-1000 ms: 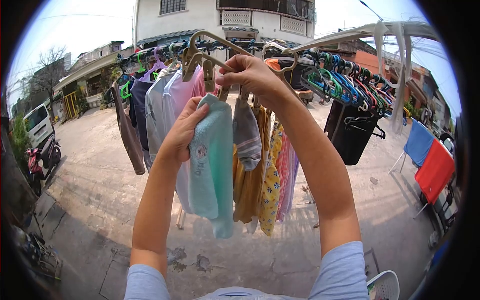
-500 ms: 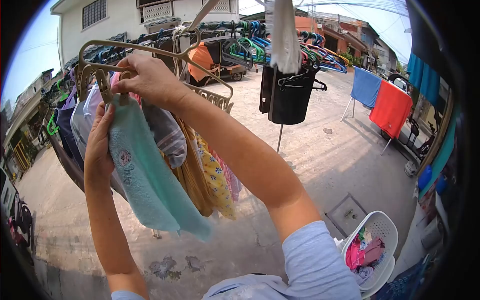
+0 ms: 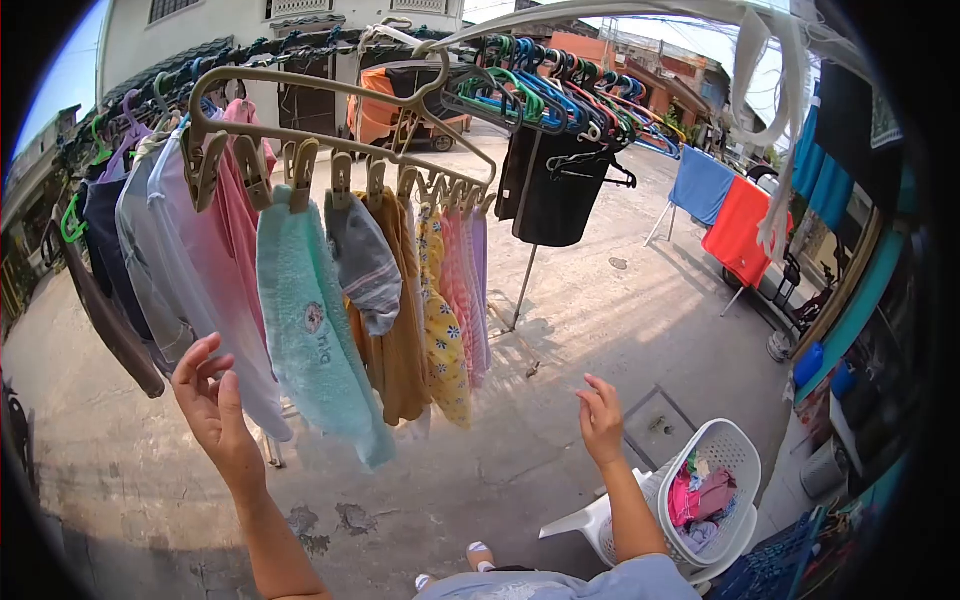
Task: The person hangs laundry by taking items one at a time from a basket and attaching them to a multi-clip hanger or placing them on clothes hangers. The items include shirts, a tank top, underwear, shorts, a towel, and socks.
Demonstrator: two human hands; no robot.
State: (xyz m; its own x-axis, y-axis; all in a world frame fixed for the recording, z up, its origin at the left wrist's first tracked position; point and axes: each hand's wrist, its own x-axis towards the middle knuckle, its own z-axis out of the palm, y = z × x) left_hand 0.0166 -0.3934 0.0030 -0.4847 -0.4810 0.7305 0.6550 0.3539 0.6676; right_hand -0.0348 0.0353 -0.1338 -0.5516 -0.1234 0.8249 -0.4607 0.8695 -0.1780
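A mint-green towel point(image 3: 305, 335) hangs from brown clothespins point(image 3: 300, 172) on a clip hanger point(image 3: 320, 135). Beside it on the same hanger are a grey sock-like piece point(image 3: 365, 260), a mustard-brown cloth point(image 3: 395, 340), and a yellow flowered cloth point(image 3: 440, 330). My left hand point(image 3: 215, 410), open and empty, is raised at the lower left of the towel, in front of a pale garment. To the right, my right hand point(image 3: 600, 425) holds nothing, its fingers loosely apart, above and left of the laundry basket point(image 3: 745, 455).
In the white basket lie pink and mauve clothes point(image 3: 715, 495); a white plastic chair point(image 3: 590, 530) stands under it. Many coloured hangers point(image 3: 560, 95) crowd the rail, with black trousers point(image 3: 545, 195) below. A red towel point(image 3: 745, 230) and a blue towel point(image 3: 702, 185) hang on a rack.
Both hands have let go of the towel and clothespins and moved down, the right one far to the right. The towel now hangs freely from the hanger. The view has shifted.
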